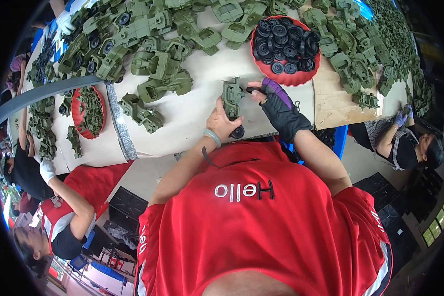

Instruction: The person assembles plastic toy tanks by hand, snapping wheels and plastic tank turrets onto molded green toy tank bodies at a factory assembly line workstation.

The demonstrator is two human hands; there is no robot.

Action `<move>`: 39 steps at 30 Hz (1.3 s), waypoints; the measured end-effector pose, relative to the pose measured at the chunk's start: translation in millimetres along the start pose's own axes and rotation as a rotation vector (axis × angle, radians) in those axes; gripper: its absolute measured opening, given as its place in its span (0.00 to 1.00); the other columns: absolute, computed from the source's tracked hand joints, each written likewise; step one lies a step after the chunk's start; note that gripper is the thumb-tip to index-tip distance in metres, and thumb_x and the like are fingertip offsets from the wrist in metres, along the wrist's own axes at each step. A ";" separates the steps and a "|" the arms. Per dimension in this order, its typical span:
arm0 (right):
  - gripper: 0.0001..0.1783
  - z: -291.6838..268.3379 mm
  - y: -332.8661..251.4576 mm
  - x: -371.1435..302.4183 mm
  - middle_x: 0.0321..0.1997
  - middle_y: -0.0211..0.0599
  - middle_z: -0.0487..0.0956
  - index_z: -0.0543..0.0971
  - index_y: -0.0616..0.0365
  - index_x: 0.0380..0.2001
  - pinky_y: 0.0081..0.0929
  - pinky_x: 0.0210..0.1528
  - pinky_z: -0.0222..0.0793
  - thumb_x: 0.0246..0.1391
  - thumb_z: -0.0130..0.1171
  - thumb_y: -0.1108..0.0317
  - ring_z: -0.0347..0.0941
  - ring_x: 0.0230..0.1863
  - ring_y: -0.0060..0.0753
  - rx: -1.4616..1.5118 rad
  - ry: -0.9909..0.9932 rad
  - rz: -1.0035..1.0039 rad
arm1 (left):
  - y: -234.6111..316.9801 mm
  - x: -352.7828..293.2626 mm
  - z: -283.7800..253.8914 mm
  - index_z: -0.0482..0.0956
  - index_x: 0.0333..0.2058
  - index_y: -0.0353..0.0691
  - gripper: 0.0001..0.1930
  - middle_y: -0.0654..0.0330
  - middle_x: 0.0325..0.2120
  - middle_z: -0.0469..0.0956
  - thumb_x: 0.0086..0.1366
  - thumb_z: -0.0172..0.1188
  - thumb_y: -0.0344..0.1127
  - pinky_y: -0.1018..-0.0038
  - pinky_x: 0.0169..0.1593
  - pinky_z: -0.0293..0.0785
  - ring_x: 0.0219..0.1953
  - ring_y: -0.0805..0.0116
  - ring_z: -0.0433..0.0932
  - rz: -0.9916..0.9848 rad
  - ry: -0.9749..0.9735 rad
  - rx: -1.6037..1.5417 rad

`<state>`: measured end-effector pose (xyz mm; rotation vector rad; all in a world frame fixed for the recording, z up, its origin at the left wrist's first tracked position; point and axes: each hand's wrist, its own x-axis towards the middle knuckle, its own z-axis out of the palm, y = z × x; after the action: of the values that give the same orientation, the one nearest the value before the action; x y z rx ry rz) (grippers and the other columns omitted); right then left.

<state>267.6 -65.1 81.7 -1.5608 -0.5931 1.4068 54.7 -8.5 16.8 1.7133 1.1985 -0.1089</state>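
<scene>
Two hands work one green toy truck body (231, 96) at the table's (192, 118) near edge. Left hand (223, 123) clasps it; keep that firm. Gloved right hand (280, 109) pinches a black wheel (252, 90); press it on squarely.

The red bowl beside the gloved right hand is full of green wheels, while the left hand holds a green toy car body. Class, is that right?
Not quite. The head view shows the red bowl full of black wheels, not green ones. The rest holds: the bowl sits just beyond the gloved right hand, and the left hand holds a green toy car body.
</scene>
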 end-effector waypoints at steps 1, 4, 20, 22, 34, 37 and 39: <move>0.18 5.5 -6.1 -1.7 0.49 0.32 0.82 0.79 0.56 0.55 0.30 0.52 0.73 0.64 0.62 0.67 0.79 0.51 0.31 -0.030 -0.007 -0.055 | -0.2 0.0 0.1 0.46 0.70 0.35 0.57 0.35 0.51 0.78 0.53 0.73 0.54 0.55 0.59 0.75 0.54 0.40 0.79 -0.003 0.000 0.005; 0.23 15.5 -8.4 6.0 0.52 0.41 0.81 0.79 0.57 0.53 0.35 0.57 0.74 0.51 0.65 0.79 0.78 0.56 0.42 -0.323 -0.014 -0.245 | 0.2 0.2 0.1 0.47 0.70 0.35 0.55 0.35 0.49 0.79 0.54 0.72 0.55 0.55 0.58 0.76 0.52 0.40 0.80 0.015 0.012 0.008; 0.22 26.8 3.6 8.2 0.57 0.44 0.79 0.80 0.55 0.49 0.43 0.56 0.74 0.47 0.64 0.72 0.76 0.53 0.53 -0.906 -0.085 -0.704 | 13.9 -4.3 -10.2 0.50 0.68 0.36 0.53 0.39 0.47 0.81 0.54 0.69 0.57 0.57 0.55 0.78 0.49 0.42 0.83 0.009 -0.017 -0.004; 0.23 22.2 1.0 8.2 0.56 0.44 0.79 0.80 0.55 0.49 0.43 0.56 0.74 0.47 0.65 0.72 0.76 0.54 0.53 -0.968 -0.112 -0.709 | 12.3 -3.6 -8.9 0.50 0.68 0.36 0.53 0.39 0.48 0.80 0.54 0.69 0.56 0.57 0.56 0.78 0.51 0.42 0.82 -0.003 -0.015 0.003; 0.28 21.5 -2.8 12.5 0.54 0.47 0.79 0.79 0.54 0.54 0.47 0.59 0.72 0.48 0.70 0.67 0.74 0.57 0.56 -0.949 -0.071 -0.612 | 16.8 -4.5 -10.6 0.52 0.68 0.36 0.52 0.39 0.50 0.79 0.52 0.71 0.54 0.56 0.57 0.77 0.53 0.41 0.80 -0.018 -0.026 -0.008; 0.28 20.2 -9.9 12.4 0.53 0.47 0.79 0.79 0.53 0.55 0.47 0.58 0.72 0.47 0.70 0.67 0.74 0.56 0.55 -0.995 -0.077 -0.623 | 15.6 -3.8 -11.5 0.52 0.68 0.36 0.52 0.39 0.50 0.79 0.52 0.72 0.54 0.56 0.57 0.76 0.53 0.41 0.80 -0.020 -0.038 -0.002; 0.28 20.7 -20.5 13.3 0.53 0.47 0.79 0.79 0.53 0.55 0.47 0.58 0.72 0.47 0.70 0.67 0.74 0.56 0.55 -1.036 -0.095 -0.624 | 14.1 -3.3 -11.1 0.51 0.68 0.36 0.53 0.39 0.50 0.79 0.52 0.72 0.54 0.56 0.58 0.76 0.54 0.41 0.80 -0.013 -0.039 0.011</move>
<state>255.6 -38.2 94.3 -1.7898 -1.8821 0.6766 58.8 -2.5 33.6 1.7051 1.1825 -0.1569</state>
